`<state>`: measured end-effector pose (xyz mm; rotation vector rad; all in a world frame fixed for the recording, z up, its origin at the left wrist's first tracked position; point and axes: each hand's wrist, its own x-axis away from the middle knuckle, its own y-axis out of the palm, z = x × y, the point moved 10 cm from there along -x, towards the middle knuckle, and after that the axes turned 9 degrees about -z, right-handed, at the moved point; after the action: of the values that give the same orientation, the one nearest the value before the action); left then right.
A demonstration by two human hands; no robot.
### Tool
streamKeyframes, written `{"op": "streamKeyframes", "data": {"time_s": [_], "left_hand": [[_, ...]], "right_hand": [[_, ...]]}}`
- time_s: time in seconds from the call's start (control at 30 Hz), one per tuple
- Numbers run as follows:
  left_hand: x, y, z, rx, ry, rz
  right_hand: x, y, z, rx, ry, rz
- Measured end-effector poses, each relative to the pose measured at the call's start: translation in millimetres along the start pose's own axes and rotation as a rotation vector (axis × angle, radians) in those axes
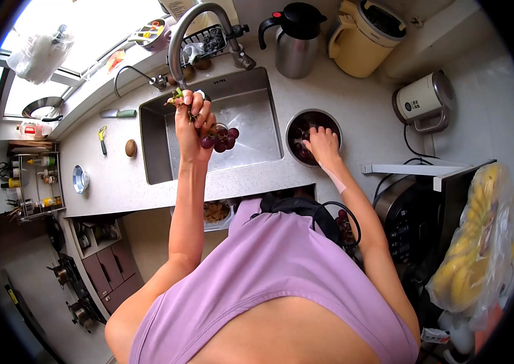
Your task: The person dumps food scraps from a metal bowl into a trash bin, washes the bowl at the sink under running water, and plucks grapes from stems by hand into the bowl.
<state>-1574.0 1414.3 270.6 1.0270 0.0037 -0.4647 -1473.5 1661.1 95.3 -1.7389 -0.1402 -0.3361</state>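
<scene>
Over the metal sink, my left hand is closed round the stem of a bunch of red grapes. The grapes hang at the right side of that hand, and green stem ends stick out above it. My right hand reaches into a round metal bowl on the counter, right of the sink. Dark grapes lie in the bowl beside its fingers. Those fingertips are partly hidden among the grapes, so whether they hold one is unclear.
A curved faucet rises behind the sink. Left of it lie a knife, a peeler, a brown kiwi and a small bowl. A steel jug, a yellow pitcher and a kettle stand right.
</scene>
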Motion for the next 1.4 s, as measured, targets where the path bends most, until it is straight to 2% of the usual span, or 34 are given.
{"op": "streamKeyframes", "data": {"time_s": [0.07, 0.1, 0.13, 0.2, 0.3, 0.43, 0.57, 0.67, 0.7, 0.77, 0.83, 0.9, 0.93, 0.97, 1.03, 1.23, 1.4], "left_hand": [[-1, -3, -2, 0.008, 0.004, 0.009], [-2, -4, -4, 0.017, 0.007, 0.018], [-2, -3, -6, 0.017, 0.007, 0.017], [-1, 0, -6, -0.155, 0.035, 0.049], [0, 8, -10, -0.287, 0.074, 0.083], [4, 15, -12, -0.339, 0.082, 0.099], [7, 22, -5, -0.481, 0.175, 0.147], [8, 23, -9, -0.505, 0.232, 0.182], [9, 24, -9, -0.508, 0.252, 0.195], [9, 21, -3, -0.548, 0.286, 0.22], [8, 18, 9, -0.509, 0.342, 0.247], [8, 20, 12, -0.52, 0.331, 0.228], [7, 21, 13, -0.528, 0.33, 0.215], [6, 23, 12, -0.535, 0.328, 0.201], [6, 23, 12, -0.521, 0.334, 0.199], [10, 22, 8, -0.438, 0.324, 0.215], [15, 16, 10, -0.472, 0.337, 0.222]], "right_hand": [[19, -62, -40, -0.176, -0.218, 0.277], [23, -91, -64, -0.423, -0.35, 0.284], [31, -119, -94, -0.717, -0.463, 0.188], [51, -165, -141, -0.892, -0.709, 0.14], [63, -193, -177, -0.887, -0.894, 0.14], [53, -181, -182, -0.838, -0.934, 0.167], [51, -174, -172, -0.924, -0.774, 0.165], [52, -174, -166, -0.789, -0.65, 0.36], [53, -175, -164, -0.789, -0.645, 0.362], [46, -164, -156, -0.633, -0.478, 0.263], [39, -159, -143, -0.724, -0.502, 0.237], [25, -135, -132, -1.464, -0.444, -0.059], [23, -129, -137, -1.59, -0.441, -0.154], [22, -129, -139, -1.59, -0.442, -0.152], [30, -158, -148, -1.209, -0.576, 0.109], [28, -158, -164, -1.187, -0.613, 0.045], [33, -166, -169, -0.999, -0.64, 0.184]]}}
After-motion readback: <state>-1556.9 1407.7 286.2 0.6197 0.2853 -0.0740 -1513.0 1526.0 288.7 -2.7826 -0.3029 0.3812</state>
